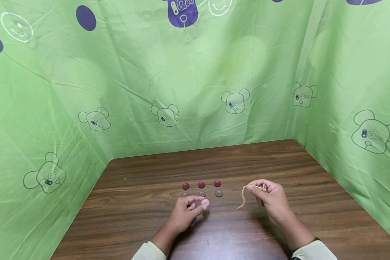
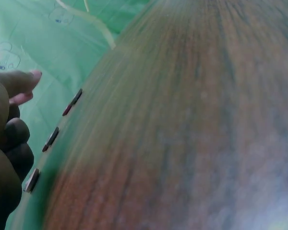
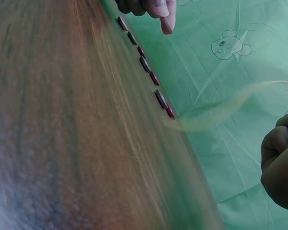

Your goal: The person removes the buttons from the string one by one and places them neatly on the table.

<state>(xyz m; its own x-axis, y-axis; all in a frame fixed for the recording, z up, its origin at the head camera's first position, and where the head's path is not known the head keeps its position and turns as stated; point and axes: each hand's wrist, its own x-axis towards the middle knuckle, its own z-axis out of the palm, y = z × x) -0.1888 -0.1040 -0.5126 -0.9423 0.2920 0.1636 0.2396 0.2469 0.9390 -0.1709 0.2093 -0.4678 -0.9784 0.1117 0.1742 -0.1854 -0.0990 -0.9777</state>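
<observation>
Between thumb and forefinger, my left hand (image 1: 182,213) pinches a pink button (image 1: 205,203) above the table, its small holes showing. My right hand (image 1: 274,200) pinches a length of yellow yarn (image 1: 243,199), whose loose end dangles on the left side of the fingers. Beyond the left hand lie three dark red buttons (image 1: 201,185) in a row. Nearer is a row of grey-brown buttons (image 1: 219,193), the leftmost partly hidden by the left hand. In the right wrist view, the yarn (image 3: 221,112) is blurred and the pink button (image 3: 167,25) appears edge-on.
The wood-grain table (image 1: 143,173) has rounded far corners. Green cloth (image 1: 195,72) printed with bear heads hangs round its back and sides.
</observation>
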